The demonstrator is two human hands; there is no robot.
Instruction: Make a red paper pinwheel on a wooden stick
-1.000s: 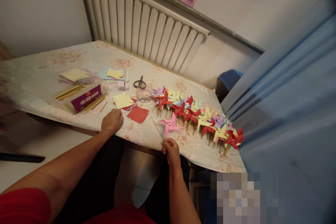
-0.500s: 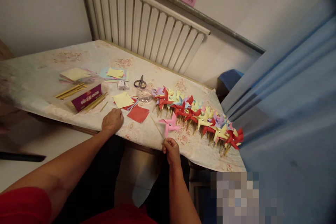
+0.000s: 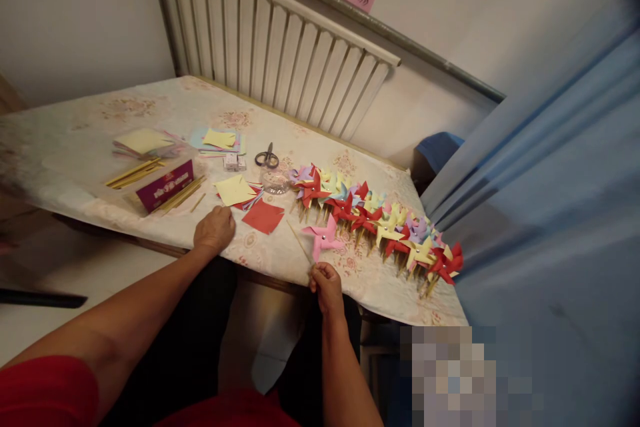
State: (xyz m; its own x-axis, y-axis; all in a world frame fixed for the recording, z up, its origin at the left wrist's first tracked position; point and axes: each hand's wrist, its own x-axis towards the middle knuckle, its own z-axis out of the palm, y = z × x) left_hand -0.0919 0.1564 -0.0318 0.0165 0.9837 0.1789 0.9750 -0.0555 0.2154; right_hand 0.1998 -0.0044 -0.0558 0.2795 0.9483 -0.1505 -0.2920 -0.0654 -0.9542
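The right hand [image 3: 327, 283], at the lower middle of the frame just off the near edge of the table [image 3: 75, 147], is closed in a fist around the base of a pink pinwheel [image 3: 324, 238], whose head rests on the cloth just above the knuckles. A thin stick [image 3: 299, 243] slants up and left from the fist; whether it is the pinwheel's own I cannot tell. The left hand [image 3: 215, 229] rests curled, knuckles up, on the table edge left of centre, and whether it holds anything is hidden. Judged from this, the grip works best low on the stick, so the paper blades stay uncrushed and free to turn, with the left hand steadying the cloth. Counted: one pinwheel in hand; one long row of finished pinwheels [image 3: 380, 220] running toward the right, overlapping too much for an exact count but well over a dozen; one pair of scissors [image 3: 267, 159]; one loose red paper square [image 3: 263, 217]; one loose yellow square [image 3: 234, 191]; two paper stacks [image 3: 143, 142] at the upper left; one purple box [image 3: 166, 185].
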